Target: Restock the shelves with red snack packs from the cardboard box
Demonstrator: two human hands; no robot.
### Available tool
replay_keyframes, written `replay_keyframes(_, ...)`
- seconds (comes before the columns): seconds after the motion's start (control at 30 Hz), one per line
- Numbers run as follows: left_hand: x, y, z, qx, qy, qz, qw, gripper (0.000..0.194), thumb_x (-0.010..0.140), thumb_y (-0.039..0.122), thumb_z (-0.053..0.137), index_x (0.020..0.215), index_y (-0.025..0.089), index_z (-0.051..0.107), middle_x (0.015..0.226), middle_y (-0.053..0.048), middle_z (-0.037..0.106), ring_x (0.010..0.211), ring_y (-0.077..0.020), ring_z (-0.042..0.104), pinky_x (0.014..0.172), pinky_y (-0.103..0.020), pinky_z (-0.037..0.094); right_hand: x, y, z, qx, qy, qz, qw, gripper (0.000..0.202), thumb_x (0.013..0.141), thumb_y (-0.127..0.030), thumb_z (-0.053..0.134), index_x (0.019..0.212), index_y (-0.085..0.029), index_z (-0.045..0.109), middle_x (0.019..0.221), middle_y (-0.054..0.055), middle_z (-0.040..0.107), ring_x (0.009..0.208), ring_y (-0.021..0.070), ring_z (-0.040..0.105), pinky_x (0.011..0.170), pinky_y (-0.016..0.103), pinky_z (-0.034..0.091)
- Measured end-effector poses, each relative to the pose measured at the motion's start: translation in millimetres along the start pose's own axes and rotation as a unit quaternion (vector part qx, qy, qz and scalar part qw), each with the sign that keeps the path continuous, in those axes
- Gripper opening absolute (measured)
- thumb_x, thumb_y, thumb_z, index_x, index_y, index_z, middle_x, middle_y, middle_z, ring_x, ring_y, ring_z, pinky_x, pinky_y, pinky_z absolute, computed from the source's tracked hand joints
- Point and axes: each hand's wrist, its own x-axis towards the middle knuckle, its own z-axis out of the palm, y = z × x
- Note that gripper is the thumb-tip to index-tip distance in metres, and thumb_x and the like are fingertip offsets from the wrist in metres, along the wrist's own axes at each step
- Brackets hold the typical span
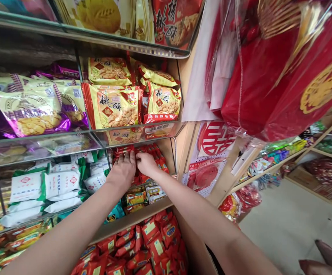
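Red snack packets (157, 156) lie in a shelf compartment in front of me, below a glass shelf. My left hand (124, 168) lies on the packets at the compartment's left, its fingers stretched forward and close together. Right beside it, my right hand (147, 164) is curled among the same packets. Whatever its bent fingers hold, if anything, is hidden. Below my forearms stands a cardboard box (143, 214) full of similar red packets (157, 248). Small yellow and white packets (137, 198) sit just under my hands.
Glass shelves (137, 131) above hold yellow and red cookie bags (115, 107) and purple-and-cream bags (29, 110). White-and-green packets (62, 181) fill the compartment to the left. A wooden upright (187, 145) and hanging red plastic-wrapped goods (257, 88) bound the right side.
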Motion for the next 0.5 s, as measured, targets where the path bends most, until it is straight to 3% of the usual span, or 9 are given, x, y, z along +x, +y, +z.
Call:
replay_keyframes(0.13, -2, 0, -5.4, 0.011, -0.015, 0.007, 1.000, 0.053, 0.075, -0.002, 0.035, 0.128, -0.003, 0.036, 0.130, -0.029, 0.043, 0.118, -0.0341, 0.044, 0.090, -0.046, 0.042, -6, -3, -13, -0.013, 0.026, 0.007, 1.000, 0.013, 0.070, -0.010, 0.053, 0.075, -0.017, 0.062, 0.078, 0.005, 0.065, 0.071, 0.0160, 0.057, 0.069, 0.026, 0.044)
replay_keyframes(0.27, -5, 0, -3.7, 0.013, -0.015, 0.003, 1.000, 0.052, 0.077, -0.002, 0.032, 0.129, 0.004, 0.037, 0.133, -0.026, 0.041, 0.120, -0.0306, 0.042, 0.090, -0.045, 0.042, -60, -17, -34, -0.004, 0.062, -0.017, 0.998, 0.009, 0.076, -0.019, 0.052, 0.082, -0.018, 0.059, 0.087, 0.004, 0.061, 0.074, 0.0136, 0.056, 0.073, 0.026, 0.043)
replay_keyframes(0.33, -5, -1, -3.3, 0.013, -0.016, 0.004, 1.000, 0.053, 0.078, -0.002, 0.033, 0.131, 0.005, 0.034, 0.132, -0.025, 0.042, 0.120, -0.0312, 0.042, 0.092, -0.045, 0.039, -106, -19, -33, 0.046, -0.022, -0.072, 0.996, 0.010, 0.080, -0.020, 0.049, 0.080, -0.020, 0.059, 0.076, 0.000, 0.060, 0.068, 0.0124, 0.056, 0.067, 0.024, 0.044)
replay_keyframes(0.4, -4, -2, -6.6, 0.014, -0.014, 0.007, 1.000, 0.056, 0.077, -0.002, 0.034, 0.132, 0.005, 0.031, 0.131, -0.027, 0.043, 0.120, -0.0332, 0.042, 0.094, -0.046, 0.036, -155, -13, -22, 0.097, -0.153, -0.090, 0.979, 0.011, 0.081, -0.023, 0.050, 0.080, -0.023, 0.061, 0.075, -0.001, 0.060, 0.069, 0.0127, 0.057, 0.065, 0.024, 0.045)
replay_keyframes(0.5, -12, 1, -20.0, 0.016, 0.001, 0.019, 1.000, 0.059, 0.076, -0.004, 0.036, 0.133, 0.007, 0.030, 0.134, -0.026, 0.039, 0.125, -0.0362, 0.034, 0.096, -0.050, 0.031, -215, 4, 5, 0.138, -0.161, 0.011, 0.977, 0.016, 0.085, -0.031, 0.049, 0.094, -0.023, 0.059, 0.095, 0.003, 0.060, 0.081, 0.0141, 0.057, 0.070, 0.029, 0.048)
